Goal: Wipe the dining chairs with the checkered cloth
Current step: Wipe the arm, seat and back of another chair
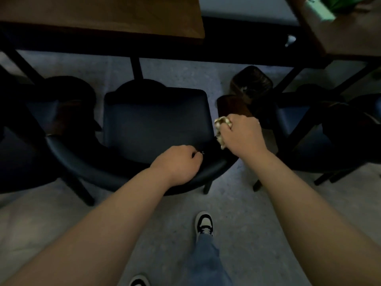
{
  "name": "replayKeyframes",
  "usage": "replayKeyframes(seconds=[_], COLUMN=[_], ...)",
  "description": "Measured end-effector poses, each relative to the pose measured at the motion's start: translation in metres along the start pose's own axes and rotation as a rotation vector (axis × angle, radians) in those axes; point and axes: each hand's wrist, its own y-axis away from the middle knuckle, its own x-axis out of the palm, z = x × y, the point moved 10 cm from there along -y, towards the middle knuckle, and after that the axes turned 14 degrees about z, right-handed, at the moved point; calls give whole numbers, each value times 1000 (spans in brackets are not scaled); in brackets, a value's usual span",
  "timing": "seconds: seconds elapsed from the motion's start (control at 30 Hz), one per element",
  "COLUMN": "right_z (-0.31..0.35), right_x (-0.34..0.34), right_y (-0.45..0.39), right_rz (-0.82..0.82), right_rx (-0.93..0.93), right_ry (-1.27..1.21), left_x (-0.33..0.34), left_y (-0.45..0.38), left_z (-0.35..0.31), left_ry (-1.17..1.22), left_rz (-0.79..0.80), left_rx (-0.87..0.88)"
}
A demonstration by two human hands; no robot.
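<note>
From the head view the room is dim, and in the middle of the frame stands a dark blue dining chair [156, 124] with a curved backrest that sweeps across just below its seat. The left hand [178, 164] sits on that backrest at centre, fingers curled over the top edge and gripping it. To the right of centre, the right hand [240, 134] is closed around the checkered cloth [221, 129], which is bunched up pale and crumpled in the fist, poking out at the hand's left side right by the chair's right edge; whether the cloth touches the chair I cannot tell. A brown wooden table [103, 17] fills the upper left, its black legs coming down behind the chair. More dark chairs sit at the left edge [24, 145] and right edge [321, 129]. On the grey floor [247, 234] at the bottom, a black-and-white shoe [204, 222] shows above a jeans leg.
</note>
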Motion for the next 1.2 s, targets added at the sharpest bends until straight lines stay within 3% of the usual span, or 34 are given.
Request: replayKeyframes(seconds=[0.17,0.37,0.7,0.93,1.2], right_z=[60,67,66,67,69], right_x=[38,47,40,34,21], right_y=[35,35,42,46,54], right_rz=[-19,-25,-155,-289,-376], right_rx=[-1,61,-15,-61,-119], right_ry=[116,168,112,79,-13], left_x=[-25,-31,-32,-30,-11], left_y=[56,58,71,104,146], left_z=[36,30,18,1,6], left_ry=[-342,-409,-505,-585,-727], left_rz=[-101,-204,-406,-696,-1222], left_rx=[-20,-6,97,254,272])
